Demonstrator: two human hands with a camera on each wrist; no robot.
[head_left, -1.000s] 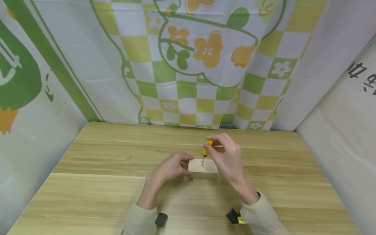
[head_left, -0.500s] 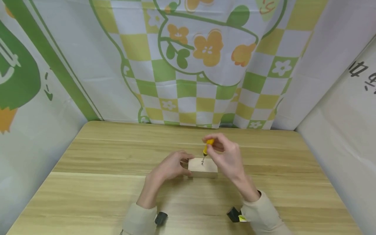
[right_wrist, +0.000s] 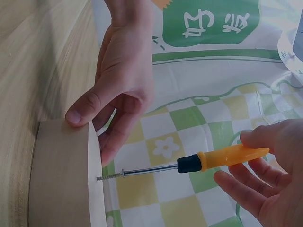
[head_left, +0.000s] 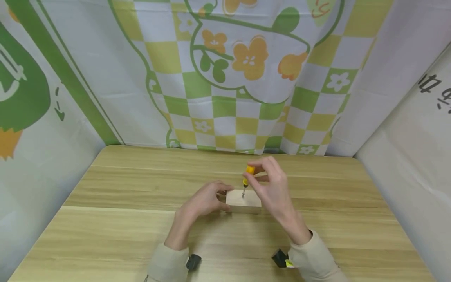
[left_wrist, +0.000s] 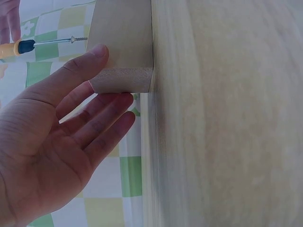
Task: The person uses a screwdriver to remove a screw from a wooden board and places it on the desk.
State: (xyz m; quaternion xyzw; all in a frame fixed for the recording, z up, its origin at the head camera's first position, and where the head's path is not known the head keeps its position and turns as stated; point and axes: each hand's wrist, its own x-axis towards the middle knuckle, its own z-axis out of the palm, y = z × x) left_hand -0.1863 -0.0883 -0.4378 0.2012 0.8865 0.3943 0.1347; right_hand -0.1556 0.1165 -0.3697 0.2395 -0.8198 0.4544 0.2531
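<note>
A pale wooden block (head_left: 246,203) lies on the table in front of both hands. My left hand (head_left: 204,200) grips its left end, thumb on the near side and fingers on the far side. A screw (right_wrist: 110,176) stands in the block's top face, much of its thread still showing. My right hand (head_left: 273,188) pinches the yellow handle of a screwdriver (right_wrist: 227,157) with thumb and fingers. The screwdriver's metal shaft meets the screw head, and the tool leans slightly, handle toward the right. In the left wrist view the same screw (left_wrist: 80,39) and shaft line up above the block.
The wood-grain table (head_left: 116,235) spreads out on all sides of the block. A checked, flowered curtain (head_left: 225,129) hangs along its back edge, and printed white sheets (head_left: 415,156) stand at the sides. Small black devices (head_left: 193,262) sit at both wrists.
The right hand's fingers shift and re-grip around the screwdriver handle, which tilts slightly. My left hand and the block stay in place.
</note>
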